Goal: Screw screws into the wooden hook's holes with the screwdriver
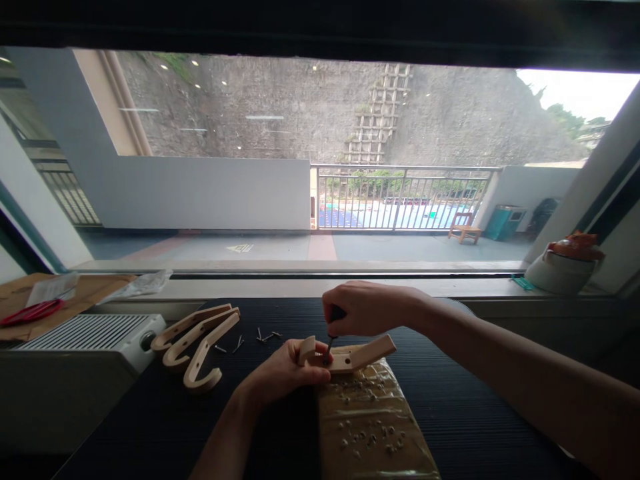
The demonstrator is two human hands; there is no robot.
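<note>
My left hand (295, 365) is closed around the curved end of a pale wooden hook (343, 361), which lies across the far end of a tape-wrapped block (370, 420). From above, my right hand (357, 308) grips the dark handle of a screwdriver (329, 345); its shaft points down into a hole in the hook near my left fingers. The tip is hidden. Many small holes pit the block's top. To the left, several more wooden hooks (203, 363) lie on the dark table (270, 433), with loose screws (267, 335) beside them.
A white radiator (95, 333) stands left of the table. Red-handled scissors (33, 312) and a clear plastic bag (143, 285) lie on cardboard (15, 293) at the far left. A window sill (240, 289) runs behind the table, with a grey-and-orange container (563, 270) at its right end.
</note>
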